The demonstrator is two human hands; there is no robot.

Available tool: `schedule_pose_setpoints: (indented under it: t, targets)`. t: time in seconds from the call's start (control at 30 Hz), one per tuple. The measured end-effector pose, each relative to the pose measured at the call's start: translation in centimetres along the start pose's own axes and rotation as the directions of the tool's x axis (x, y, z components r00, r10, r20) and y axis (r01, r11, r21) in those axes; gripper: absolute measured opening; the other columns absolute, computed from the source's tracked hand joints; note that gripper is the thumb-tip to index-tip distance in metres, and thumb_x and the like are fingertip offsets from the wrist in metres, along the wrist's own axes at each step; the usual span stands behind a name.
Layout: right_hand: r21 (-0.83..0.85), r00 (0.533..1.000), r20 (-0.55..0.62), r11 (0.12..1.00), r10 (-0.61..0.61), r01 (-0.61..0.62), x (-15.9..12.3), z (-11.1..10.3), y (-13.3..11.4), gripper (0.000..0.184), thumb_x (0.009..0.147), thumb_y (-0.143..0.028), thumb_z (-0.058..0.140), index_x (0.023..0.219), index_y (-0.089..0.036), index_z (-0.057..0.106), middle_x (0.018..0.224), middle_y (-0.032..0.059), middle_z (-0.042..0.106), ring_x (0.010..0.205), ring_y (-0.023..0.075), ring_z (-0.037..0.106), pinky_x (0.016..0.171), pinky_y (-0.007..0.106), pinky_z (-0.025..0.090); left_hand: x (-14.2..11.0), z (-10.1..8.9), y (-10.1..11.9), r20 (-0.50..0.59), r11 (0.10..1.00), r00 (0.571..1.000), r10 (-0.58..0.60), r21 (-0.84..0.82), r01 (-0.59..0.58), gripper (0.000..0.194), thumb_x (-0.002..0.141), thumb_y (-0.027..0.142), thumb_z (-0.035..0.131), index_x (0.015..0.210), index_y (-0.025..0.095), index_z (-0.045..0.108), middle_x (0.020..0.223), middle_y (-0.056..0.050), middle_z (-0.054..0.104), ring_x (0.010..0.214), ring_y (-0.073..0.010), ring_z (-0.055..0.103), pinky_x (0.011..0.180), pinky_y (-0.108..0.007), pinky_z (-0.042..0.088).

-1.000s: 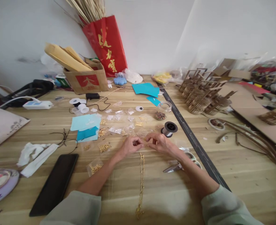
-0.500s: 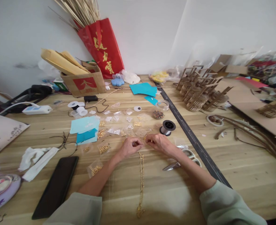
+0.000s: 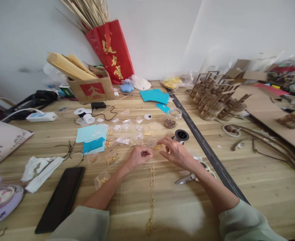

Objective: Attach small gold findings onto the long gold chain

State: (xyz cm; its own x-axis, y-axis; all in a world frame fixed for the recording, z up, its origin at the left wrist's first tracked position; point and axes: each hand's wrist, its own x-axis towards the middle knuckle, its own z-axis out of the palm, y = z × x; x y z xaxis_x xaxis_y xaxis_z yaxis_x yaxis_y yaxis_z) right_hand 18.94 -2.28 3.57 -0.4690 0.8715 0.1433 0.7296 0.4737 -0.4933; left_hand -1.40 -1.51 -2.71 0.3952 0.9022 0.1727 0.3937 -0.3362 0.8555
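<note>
My left hand is closed in a pinch above the middle of the table. What lies between its fingertips is too small to make out. My right hand hovers to its right, thumb and fingers apart, beside a small pile of gold beads. Below the hands, a thin gold chain lies stretched towards me, with a ring near its top and a bunched lower end. Under my right forearm are scissors, partly hidden. A spool of wire stands just behind my right hand.
Small bags of gold beads and silver pieces spread left and behind. A black phone lies at left. Blue sheets, a jar of beads and small woven baskets stand further back.
My right hand has moved slightly right, away from my left hand, and its fingers have opened from a pinch. My left hand stays pinched in nearly the same place.
</note>
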Motion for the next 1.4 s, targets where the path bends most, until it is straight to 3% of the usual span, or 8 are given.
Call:
schedule_pose_setpoints:
  t: [0.13, 0.3, 0.43, 0.6, 0.77, 1.0, 1.2, 1.4]
  targets:
    - [0.342, 0.99, 0.097, 0.93, 0.106, -0.133, 0.1, 1.9, -0.1, 0.014, 0.075, -0.016, 0.058, 0.089, -0.016, 0.06, 0.067, -0.002, 0.06, 0.053, 0.0095, 0.056, 0.05, 0.02, 0.04, 0.0, 0.0, 0.1, 0.003, 0.999, 1.0, 0.004, 0.034, -0.004, 0.009, 0.072, 0.019, 0.063, 0.066, 0.014, 0.065, 0.063, 0.0, 0.057, 0.056, -0.0092, 0.048, 0.052, -0.019, 0.037]
    - [0.66, 0.961, 0.204, 0.699, 0.186, -0.275, -0.3, 4.9, 0.0, 0.01, 0.075, -0.021, 0.057, 0.082, -0.015, 0.055, 0.07, -0.0009, 0.062, 0.051, 0.0098, 0.058, 0.043, 0.018, 0.039, -0.2, -0.2, 0.6, -0.009, 0.999, 1.0, -0.002, 0.041, 0.002, 0.01, 0.073, 0.016, 0.062, 0.064, 0.014, 0.064, 0.062, 0.0, 0.057, 0.056, -0.0094, 0.048, 0.052, -0.02, 0.036]
    - [0.753, 0.937, 0.262, 0.559, 0.231, -0.348, -0.6, 6.2, 0.2, 0.02, 0.075, -0.033, 0.063, 0.078, -0.014, 0.055, 0.062, 0.0007, 0.063, 0.053, 0.011, 0.06, 0.049, 0.02, 0.044, -0.4, -0.4, 0.9, 0.001, 0.998, 1.0, 0.001, 0.058, -0.001, 0.01, 0.074, 0.017, 0.064, 0.064, 0.014, 0.064, 0.062, 0.0, 0.057, 0.057, -0.0101, 0.049, 0.053, -0.02, 0.037]
    - [0.777, 0.934, 0.261, 0.521, 0.245, -0.353, -0.8, 6.6, 0.2, 0.028, 0.075, -0.04, 0.064, 0.078, -0.013, 0.058, 0.061, 0.0015, 0.064, 0.051, 0.0096, 0.056, 0.05, 0.021, 0.044, -0.4, -0.4, 1.4, -0.006, 0.994, 1.0, -0.008, 0.106, 0.008, 0.01, 0.074, 0.018, 0.064, 0.064, 0.015, 0.065, 0.062, 0.0, 0.058, 0.058, -0.0109, 0.05, 0.054, -0.021, 0.039]
    - [0.764, 0.934, 0.249, 0.541, 0.254, -0.351, -0.9, 6.3, -0.2, 0.03, 0.075, -0.043, 0.064, 0.076, -0.013, 0.06, 0.059, 0.0007, 0.062, 0.049, 0.0088, 0.052, 0.048, 0.02, 0.042, -0.4, -0.7, 2.2, 0.011, 0.985, 1.0, -0.013, 0.175, 0.011, 0.009, 0.073, 0.014, 0.063, 0.066, 0.015, 0.067, 0.064, -0.001, 0.061, 0.058, -0.0112, 0.052, 0.056, -0.021, 0.041]
    - [0.743, 0.939, 0.229, 0.577, 0.255, -0.338, -1.1, 7.2, 0.4, 0.028, 0.078, -0.042, 0.06, 0.077, -0.015, 0.059, 0.059, 0.0002, 0.062, 0.045, 0.0087, 0.048, 0.045, 0.021, 0.039, -0.2, -1.8, 3.7, 0.133, 0.909, 0.991, -0.019, 0.414, -0.039, 0.014, 0.079, 0.019, 0.057, 0.085, 0.018, 0.07, 0.078, -0.003, 0.068, 0.072, -0.0152, 0.06, 0.071, -0.025, 0.046]
    - [0.728, 0.942, 0.228, 0.599, 0.248, -0.334, -1.2, 7.1, 0.4, 0.023, 0.079, -0.038, 0.057, 0.074, -0.016, 0.056, 0.058, -0.0003, 0.061, 0.046, 0.0094, 0.05, 0.047, 0.022, 0.041, -0.6, -5.8, 4.4, 0.084, 0.767, 0.994, -0.077, 0.642, 0.005, 0.022, 0.082, 0.019, 0.052, 0.099, 0.021, 0.066, 0.095, -0.004, 0.068, 0.088, -0.0191, 0.061, 0.08, -0.028, 0.046]
    - [0.761, 0.944, 0.225, 0.561, 0.24, -0.324, -1.2, 6.8, 0.0, 0.018, 0.078, -0.035, 0.057, 0.076, -0.017, 0.054, 0.053, -0.0034, 0.054, 0.046, 0.0096, 0.049, 0.045, 0.021, 0.039, -2.7, -11.3, 1.6, -0.079, 0.526, 0.988, -0.131, 0.839, 0.137, 0.018, 0.083, 0.018, 0.049, 0.088, 0.018, 0.067, 0.09, -0.008, 0.067, 0.09, -0.0236, 0.059, 0.084, -0.034, 0.043]
